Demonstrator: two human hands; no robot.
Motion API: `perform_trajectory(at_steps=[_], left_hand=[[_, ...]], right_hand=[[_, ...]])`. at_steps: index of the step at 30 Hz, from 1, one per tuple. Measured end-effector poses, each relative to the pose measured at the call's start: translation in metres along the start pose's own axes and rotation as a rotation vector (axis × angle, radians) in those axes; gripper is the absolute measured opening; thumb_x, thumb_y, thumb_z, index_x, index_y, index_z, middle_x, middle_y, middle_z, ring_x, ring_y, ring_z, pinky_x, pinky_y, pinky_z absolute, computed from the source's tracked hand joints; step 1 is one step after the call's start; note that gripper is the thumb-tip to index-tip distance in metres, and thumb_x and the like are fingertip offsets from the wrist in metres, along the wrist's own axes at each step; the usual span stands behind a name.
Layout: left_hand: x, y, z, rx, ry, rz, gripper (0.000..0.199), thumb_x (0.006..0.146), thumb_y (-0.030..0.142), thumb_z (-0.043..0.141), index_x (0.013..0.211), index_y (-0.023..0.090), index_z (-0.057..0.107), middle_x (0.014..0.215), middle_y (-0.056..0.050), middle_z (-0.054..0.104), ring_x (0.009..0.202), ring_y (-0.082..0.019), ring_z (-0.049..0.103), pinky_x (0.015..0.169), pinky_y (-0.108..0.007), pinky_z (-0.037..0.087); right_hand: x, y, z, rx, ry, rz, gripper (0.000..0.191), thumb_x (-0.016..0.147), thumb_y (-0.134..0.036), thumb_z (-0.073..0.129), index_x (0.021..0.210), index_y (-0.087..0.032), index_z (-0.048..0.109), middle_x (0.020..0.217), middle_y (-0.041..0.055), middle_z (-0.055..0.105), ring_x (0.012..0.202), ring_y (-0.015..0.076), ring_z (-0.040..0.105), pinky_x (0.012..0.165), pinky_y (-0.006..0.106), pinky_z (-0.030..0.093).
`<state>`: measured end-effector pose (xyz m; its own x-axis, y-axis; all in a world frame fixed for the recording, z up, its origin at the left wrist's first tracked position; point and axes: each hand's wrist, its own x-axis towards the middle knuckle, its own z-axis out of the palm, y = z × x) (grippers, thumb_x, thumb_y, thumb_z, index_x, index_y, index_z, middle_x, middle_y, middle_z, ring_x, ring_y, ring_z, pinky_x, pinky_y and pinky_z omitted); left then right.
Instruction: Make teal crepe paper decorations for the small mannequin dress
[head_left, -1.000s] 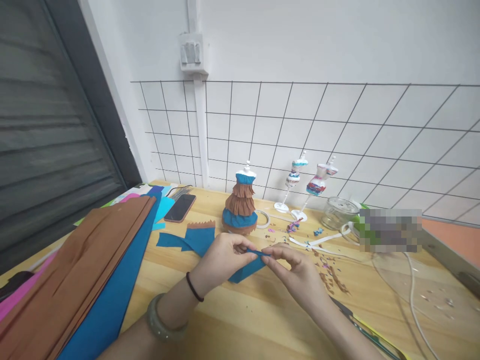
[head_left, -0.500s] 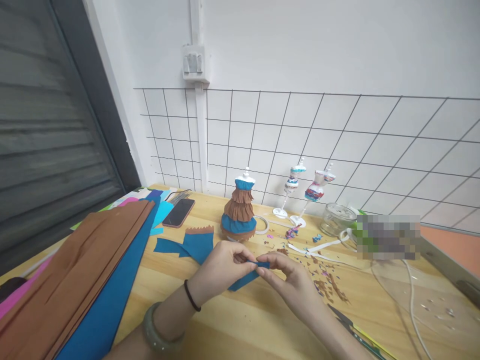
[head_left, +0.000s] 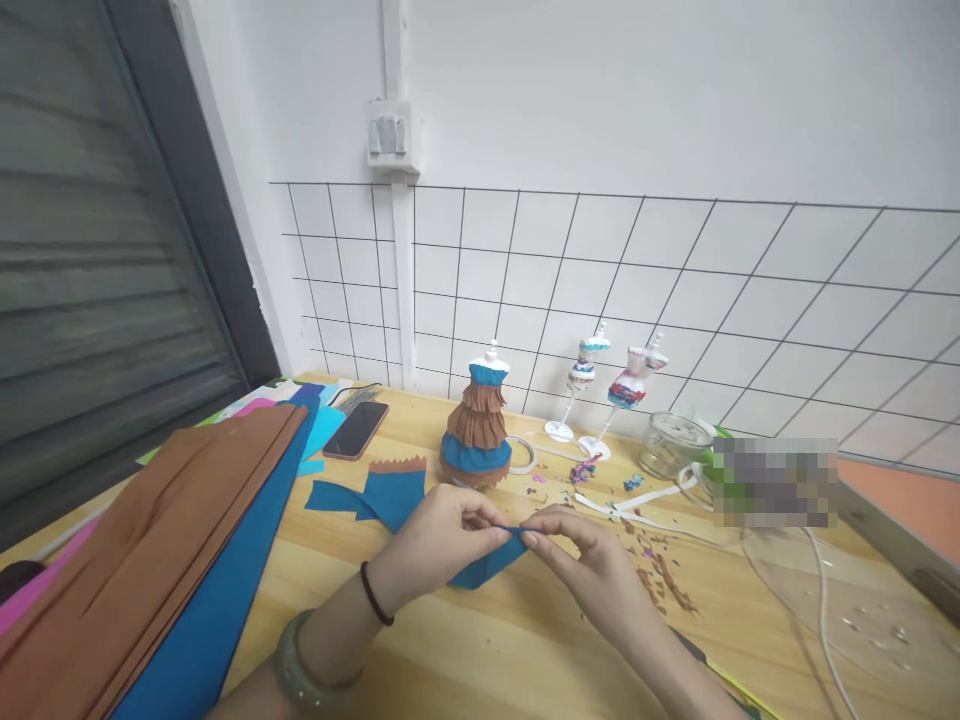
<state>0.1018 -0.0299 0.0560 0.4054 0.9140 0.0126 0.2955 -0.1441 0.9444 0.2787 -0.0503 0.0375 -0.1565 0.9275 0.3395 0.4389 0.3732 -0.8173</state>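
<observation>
Blue crepe strip (head_left: 487,568) hangs between your two hands, just above or against the middle of the worktop (head_left: 450,660), its upper edge pinched. At far left, folded brown paper (head_left: 142,520) lies over a blue sheet (head_left: 240,560), with pink and light blue sheets showing around them. Next comes a phone (head_left: 357,430), lying flat, then a flat blue piece (head_left: 397,490) with a brown zigzag edge; your left hand (head_left: 435,540) covers where it might meet the strip, so you cannot tell whether they join. Your left fingers close narrowly on the strip's top edge. Behind them stands a small dress form (head_left: 481,425) in blue and brown ruffles, a tape roll (head_left: 525,456) just beside it. Your right fingers also pinch the edge, close to the left ones, and your right hand (head_left: 589,560) comes in from the right. Beyond it stand two small white forms with coloured bands, one (head_left: 583,370) left of the other (head_left: 628,385). Further right come brown scraps (head_left: 664,580), a clear jar (head_left: 675,445) and a white cable (head_left: 823,600).
</observation>
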Motion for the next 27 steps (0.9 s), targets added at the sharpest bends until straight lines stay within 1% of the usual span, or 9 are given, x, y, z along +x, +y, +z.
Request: perform_trajectory(at_steps=[5, 8, 11, 15, 17, 19, 22, 25, 27], left_hand=[[0.001, 0.001, -0.003, 0.026, 0.000, 0.003, 0.021, 0.068, 0.030, 0.058, 0.072, 0.011, 0.066, 0.071, -0.007, 0.066, 0.069, -0.016, 0.059, 0.058, -0.023, 0.043], [0.002, 0.000, -0.004, 0.028, -0.004, 0.003, 0.021, 0.068, 0.030, 0.058, 0.073, 0.012, 0.066, 0.072, -0.007, 0.066, 0.069, -0.017, 0.059, 0.059, -0.023, 0.043], [0.002, 0.001, -0.004, 0.044, 0.006, -0.008, 0.021, 0.067, 0.030, 0.058, 0.072, 0.011, 0.066, 0.069, -0.006, 0.065, 0.067, -0.016, 0.058, 0.058, -0.023, 0.042], [0.001, 0.004, -0.003, 0.036, 0.009, 0.006, 0.018, 0.066, 0.028, 0.059, 0.075, 0.013, 0.064, 0.063, -0.001, 0.060, 0.060, -0.012, 0.053, 0.053, -0.020, 0.039], [0.000, 0.004, -0.002, -0.005, 0.000, -0.001, 0.017, 0.066, 0.027, 0.059, 0.075, 0.013, 0.064, 0.059, 0.001, 0.058, 0.057, -0.010, 0.051, 0.051, -0.019, 0.037], [0.000, 0.005, -0.001, -0.050, -0.003, -0.017, 0.016, 0.066, 0.028, 0.059, 0.072, 0.013, 0.064, 0.057, 0.001, 0.056, 0.054, -0.009, 0.049, 0.049, -0.019, 0.035], [0.000, 0.005, 0.001, -0.090, 0.009, -0.044, 0.016, 0.064, 0.027, 0.060, 0.070, 0.012, 0.064, 0.056, 0.001, 0.057, 0.052, -0.009, 0.049, 0.048, -0.019, 0.034], [0.001, 0.004, 0.003, -0.109, 0.003, -0.066, 0.016, 0.064, 0.026, 0.061, 0.070, 0.011, 0.064, 0.056, 0.001, 0.057, 0.051, -0.009, 0.048, 0.047, -0.019, 0.033], [0.002, 0.003, 0.003, -0.130, 0.001, -0.066, 0.016, 0.063, 0.025, 0.061, 0.071, 0.012, 0.064, 0.056, 0.001, 0.057, 0.051, -0.008, 0.047, 0.047, -0.019, 0.033]], right_hand=[[0.001, 0.002, -0.001, 0.005, -0.021, -0.016, 0.015, 0.075, -0.032, 0.060, 0.069, -0.021, 0.068, 0.074, 0.0049, 0.069, 0.073, 0.0205, 0.064, 0.069, 0.030, 0.049], [0.001, 0.003, -0.001, 0.014, 0.002, -0.001, 0.013, 0.073, -0.033, 0.062, 0.073, -0.022, 0.069, 0.076, 0.0051, 0.070, 0.076, 0.0218, 0.064, 0.070, 0.032, 0.050], [0.001, 0.002, -0.001, 0.003, -0.004, 0.002, 0.013, 0.073, -0.033, 0.061, 0.073, -0.022, 0.069, 0.074, 0.0044, 0.069, 0.073, 0.0213, 0.064, 0.068, 0.031, 0.050], [0.000, 0.001, -0.002, 0.000, -0.006, -0.013, 0.016, 0.075, -0.034, 0.060, 0.068, -0.022, 0.068, 0.070, 0.0038, 0.069, 0.069, 0.0205, 0.064, 0.065, 0.030, 0.050], [0.000, 0.003, 0.000, 0.033, 0.012, 0.005, 0.015, 0.074, -0.035, 0.061, 0.068, -0.022, 0.068, 0.072, 0.0043, 0.070, 0.071, 0.0210, 0.064, 0.067, 0.031, 0.051], [-0.001, 0.007, 0.003, 0.092, 0.037, 0.051, 0.015, 0.070, -0.035, 0.064, 0.074, -0.021, 0.069, 0.076, 0.0051, 0.070, 0.074, 0.0214, 0.064, 0.069, 0.032, 0.051], [-0.001, 0.015, 0.007, 0.208, 0.042, 0.118, 0.023, 0.067, -0.035, 0.068, 0.083, -0.019, 0.068, 0.077, 0.0057, 0.070, 0.072, 0.0207, 0.063, 0.068, 0.033, 0.052], [-0.002, 0.018, 0.010, 0.281, 0.025, 0.139, 0.019, 0.068, -0.036, 0.067, 0.074, -0.018, 0.069, 0.069, 0.0051, 0.069, 0.067, 0.0194, 0.062, 0.064, 0.030, 0.051], [-0.002, 0.017, 0.010, 0.299, 0.035, 0.145, 0.017, 0.068, -0.036, 0.067, 0.071, -0.019, 0.069, 0.068, 0.0047, 0.069, 0.066, 0.0192, 0.062, 0.063, 0.030, 0.050]])
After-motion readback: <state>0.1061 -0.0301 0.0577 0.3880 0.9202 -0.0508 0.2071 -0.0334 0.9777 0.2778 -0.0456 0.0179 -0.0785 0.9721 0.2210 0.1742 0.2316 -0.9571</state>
